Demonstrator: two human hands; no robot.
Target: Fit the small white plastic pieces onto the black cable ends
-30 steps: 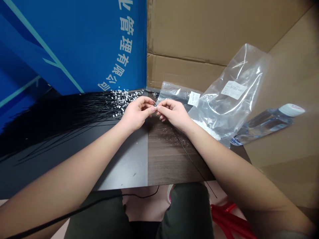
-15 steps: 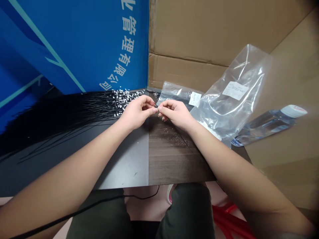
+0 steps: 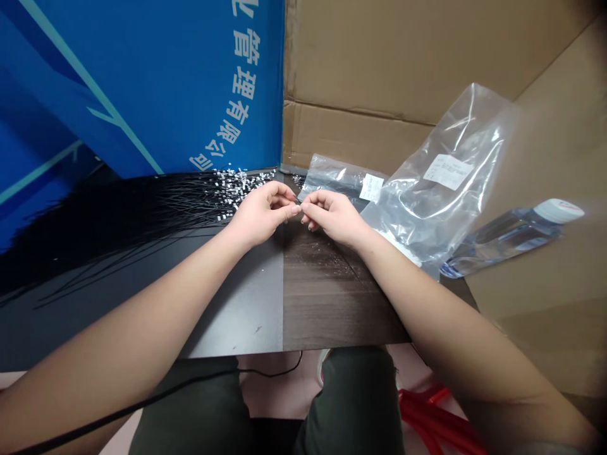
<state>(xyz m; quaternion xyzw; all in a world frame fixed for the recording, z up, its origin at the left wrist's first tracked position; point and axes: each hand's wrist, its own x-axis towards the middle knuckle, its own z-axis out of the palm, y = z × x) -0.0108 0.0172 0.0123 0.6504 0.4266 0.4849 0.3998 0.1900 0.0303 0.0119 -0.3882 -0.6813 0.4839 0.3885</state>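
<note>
- Now, a thin black wire sits at the far middle of the table, pinched where the two hands meet; only a tiny bit of it shows between the fingertips.
- The left hand is closed in a tight pinch, thumb and forefinger grasping the wire.
- The right hand is pinching the same spot, its fingers curled and touching the left hand's fingertips.
- Just left of the hands, a big bundle of black wires fans out across the table, with a cluster of small white connectors at its end, close to the left hand.
- Just behind the right hand lies a flat plastic bag with a white label.
- Beside it, to the right, a larger clear plastic bag leans against the cardboard, with its own white label.
- Further right, a clear plastic bottle with a white cap lies on its side.
- Behind the table, a blue board with white lettering meets a cardboard wall.
- Below the table edge are the person's dark trousers, a black cable and red tubing.
</note>
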